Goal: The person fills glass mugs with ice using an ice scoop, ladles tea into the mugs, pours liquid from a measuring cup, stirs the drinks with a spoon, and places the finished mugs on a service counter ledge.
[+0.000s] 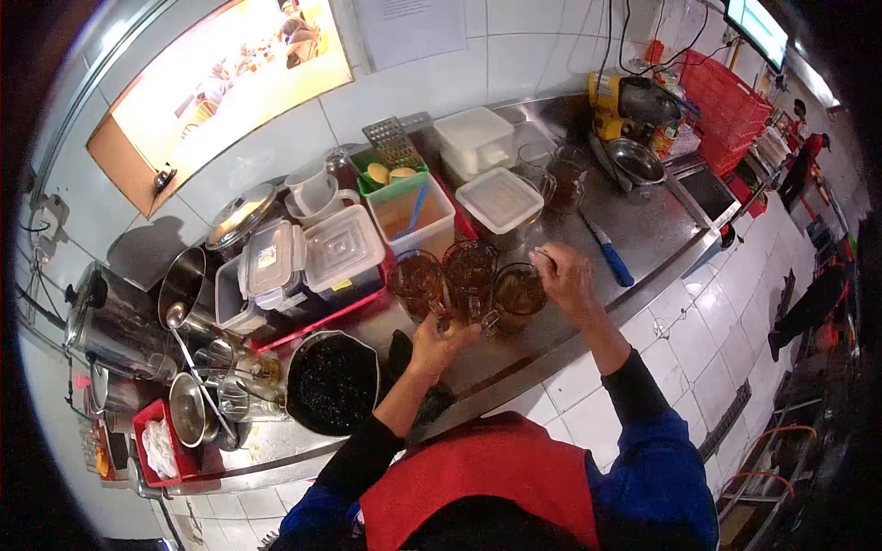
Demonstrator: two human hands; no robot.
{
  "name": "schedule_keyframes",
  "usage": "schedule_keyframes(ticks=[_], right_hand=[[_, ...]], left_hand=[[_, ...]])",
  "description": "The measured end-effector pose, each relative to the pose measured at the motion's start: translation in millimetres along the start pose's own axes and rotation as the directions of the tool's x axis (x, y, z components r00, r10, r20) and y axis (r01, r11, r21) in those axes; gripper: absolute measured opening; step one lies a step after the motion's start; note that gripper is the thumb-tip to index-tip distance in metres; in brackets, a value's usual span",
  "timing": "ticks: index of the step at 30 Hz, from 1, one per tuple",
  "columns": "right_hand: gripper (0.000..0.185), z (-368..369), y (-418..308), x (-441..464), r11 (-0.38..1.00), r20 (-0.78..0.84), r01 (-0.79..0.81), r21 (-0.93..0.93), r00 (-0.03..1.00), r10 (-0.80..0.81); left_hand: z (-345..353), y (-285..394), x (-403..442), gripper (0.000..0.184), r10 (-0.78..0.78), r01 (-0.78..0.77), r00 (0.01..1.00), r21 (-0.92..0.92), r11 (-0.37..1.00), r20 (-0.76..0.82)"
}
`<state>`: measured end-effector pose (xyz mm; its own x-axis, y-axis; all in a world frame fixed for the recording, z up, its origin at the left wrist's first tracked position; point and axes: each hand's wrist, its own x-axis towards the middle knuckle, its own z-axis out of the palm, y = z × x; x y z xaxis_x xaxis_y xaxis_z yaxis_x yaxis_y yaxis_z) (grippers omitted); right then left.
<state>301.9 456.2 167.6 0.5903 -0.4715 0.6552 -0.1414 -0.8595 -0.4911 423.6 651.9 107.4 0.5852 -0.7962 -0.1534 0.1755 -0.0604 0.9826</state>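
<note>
Three glass mugs of brown liquid stand close together near the counter's front edge: a left mug (413,275), a middle mug (469,264) and a right mug (518,292). My left hand (437,347) is closed around handles on their near side; which handles it grips is partly hidden. At the right mug's rim, my right hand (566,277) is closed with fingers pinched together. Whatever it holds, if anything, I cannot make out. Behind the mugs is a lidded plastic container (499,200). A blue-handled knife (614,262) lies to the right.
A bowl of dark contents (333,381) sits left of my left arm. Plastic tubs (342,248), an open tub of brown liquid (415,223) and a grater (393,142) line the back. Glass pitchers (568,179) stand beyond my right hand. Pots (119,321) crowd the left.
</note>
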Motion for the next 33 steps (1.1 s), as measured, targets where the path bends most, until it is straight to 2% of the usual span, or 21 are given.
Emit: schedule_keyframes(ticks=[2, 5, 6, 8, 10, 13, 15, 17, 19, 20, 22, 25, 26, 28, 29, 31, 33], right_hand=[[0.022, 0.8, 0.9, -0.5, 1.000, -0.024, -0.016, -0.002, 1.000, 0.015], [0.022, 3.7, 2.8, 1.0, 1.000, 0.071, 0.023, 0.020, 0.997, -0.024], [0.021, 3.0, 0.2, 3.2, 1.000, 0.016, 0.015, 0.021, 1.000, -0.016], [0.020, 3.4, 0.8, 4.0, 1.000, -0.036, 0.013, 0.022, 0.999, -0.012], [0.017, 5.4, 4.5, 2.4, 0.998, 0.081, 0.053, -0.045, 0.995, -0.050], [0.015, 0.5, -9.4, 6.1, 0.998, 0.059, 0.066, -0.006, 0.996, -0.065], [0.014, -11.5, -29.4, 12.9, 0.995, 0.043, 0.098, 0.002, 0.994, -0.098], [0.014, -24.1, -48.6, 19.6, 0.992, 0.029, 0.122, 0.008, 0.992, -0.122], [0.013, -35.2, -63.9, 25.2, 0.945, 0.011, 0.327, -0.020, 0.945, -0.326], [0.013, -41.5, -71.5, 26.9, 0.945, 0.014, 0.326, -0.020, 0.945, -0.326], [0.012, -53.2, -85.7, 28.8, 0.889, 0.039, 0.457, -0.026, 0.889, -0.456], [0.011, -65.7, -100.6, 32.0, 0.870, 0.026, 0.494, 0.002, 0.869, -0.494], [0.011, -63.5, -102.6, 35.4, 0.869, 0.027, 0.494, 0.002, 0.869, -0.494], [0.009, -52.9, -108.5, 50.9, 0.870, -0.132, 0.493, -0.008, 0.862, -0.490], [0.009, -42.9, -109.2, 59.8, 0.870, -0.133, 0.494, -0.007, 0.862, -0.490], [0.007, -12.7, -103.7, 78.8, 0.892, -0.242, 0.452, 0.004, 0.866, -0.438], [0.012, 15.0, -96.3, 98.0, 0.904, -0.241, 0.405, 0.135, 0.899, -0.366]], left_hand=[[-0.6, -5.3, 4.8, 0.045, -0.022, 0.022, 1.000, -0.051, 0.998, -0.004], [4.3, 10.5, -0.5, 0.037, -0.068, 0.065, 0.998, -0.158, 0.985, -0.014], [6.0, 16.5, -3.1, 0.033, -0.094, 0.089, 0.995, -0.211, 0.973, -0.016], [6.4, 13.8, 0.9, 0.031, -0.106, 0.101, 0.994, -0.208, 0.973, -0.016], [7.7, 12.3, 3.2, 0.028, -0.115, 0.109, 0.993, -0.205, 0.973, -0.015], [8.1, 12.2, 7.7, 0.028, -0.099, 0.104, 0.995, -0.250, 0.963, 0.034], [6.3, 9.4, 13.1, 0.026, -0.191, 0.202, 0.978, -0.167, 0.965, 0.080], [4.8, 12.6, 12.4, 0.025, -0.171, 0.183, 0.982, -0.149, 0.972, 0.084], [4.5, 12.4, 12.9, 0.024, -0.155, 0.166, 0.983, -0.126, 0.978, 0.096], [4.5, 10.5, 14.5, 0.025, -0.150, 0.162, 0.983, -0.117, 0.980, 0.105], [4.5, 5.1, 17.4, 0.026, -0.146, 0.158, 0.983, -0.107, 0.982, 0.115], [7.0, -0.6, 21.6, 0.025, -0.060, 0.074, 0.992, -0.132, 0.989, 0.109], [8.2, -1.5, 23.1, 0.023, -0.090, 0.099, 0.992, -0.103, 0.990, 0.084], [12.1, -0.7, 22.5, 0.022, -0.121, 0.125, 0.991, -0.076, 0.989, 0.057], [14.4, 1.4, 21.3, 0.022, -0.114, 0.118, 0.993, -0.117, 0.986, 0.041], [15.4, 3.0, 20.6, 0.021, -0.108, 0.111, 0.994, -0.154, 0.982, 0.028], [15.5, 2.8, 21.0, 0.020, -0.125, 0.124, 0.992, -0.119, 0.985, 0.005]])
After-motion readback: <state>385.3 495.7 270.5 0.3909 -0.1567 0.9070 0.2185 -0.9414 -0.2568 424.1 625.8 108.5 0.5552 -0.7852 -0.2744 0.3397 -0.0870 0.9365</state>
